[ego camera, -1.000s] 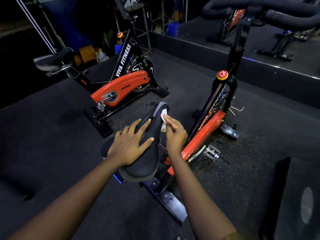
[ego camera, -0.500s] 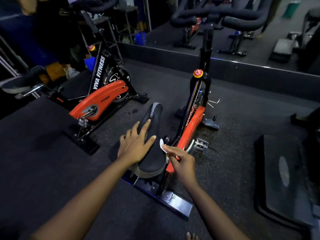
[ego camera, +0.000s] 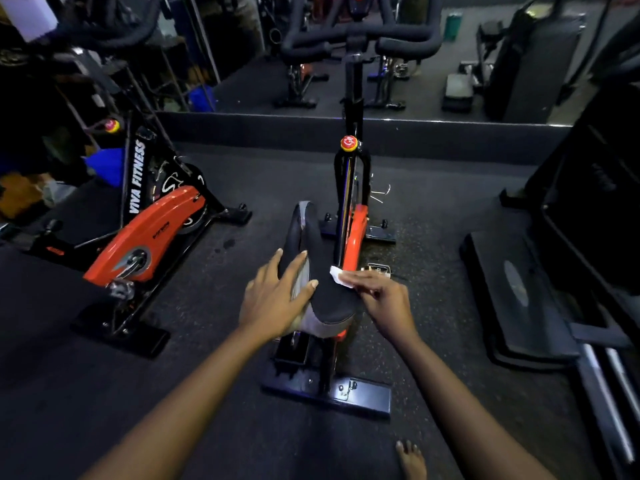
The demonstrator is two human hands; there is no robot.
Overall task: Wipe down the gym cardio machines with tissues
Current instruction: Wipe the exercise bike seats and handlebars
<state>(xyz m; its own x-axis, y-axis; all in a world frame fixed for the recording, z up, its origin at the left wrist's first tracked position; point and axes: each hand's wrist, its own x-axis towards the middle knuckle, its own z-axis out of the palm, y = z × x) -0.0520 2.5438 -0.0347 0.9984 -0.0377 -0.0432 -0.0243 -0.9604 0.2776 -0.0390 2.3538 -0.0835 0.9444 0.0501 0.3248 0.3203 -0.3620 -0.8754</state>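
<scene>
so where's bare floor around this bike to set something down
Bare floor lies between the left bike and the saddle, and between the pedal and the step platform. Crowded at the saddle's right edge, where the right hand holds the tissue.

- We have a single view, from a wide-angle camera worn on the head, standing above and behind the saddle (ego camera: 322, 271) of the nearer bike (ego camera: 358, 223).
- It faces forward and steeply down along both arms (ego camera: 194, 393). The left hand (ego camera: 273, 299) and right hand (ego camera: 384, 299) sit just below the frame's centre, the right pinching a tissue (ego camera: 337, 276).
- It is close: the arms fill the lower frame, and a bare foot (ego camera: 412, 460) shows at the bottom edge on the floor (ego camera: 104, 393).
- The wide lens bends the edges and takes in the handlebars (ego camera: 360, 41) at the top, a second bike (ego camera: 149, 230) on the left and a black platform (ego camera: 512, 292) on the right.
</scene>
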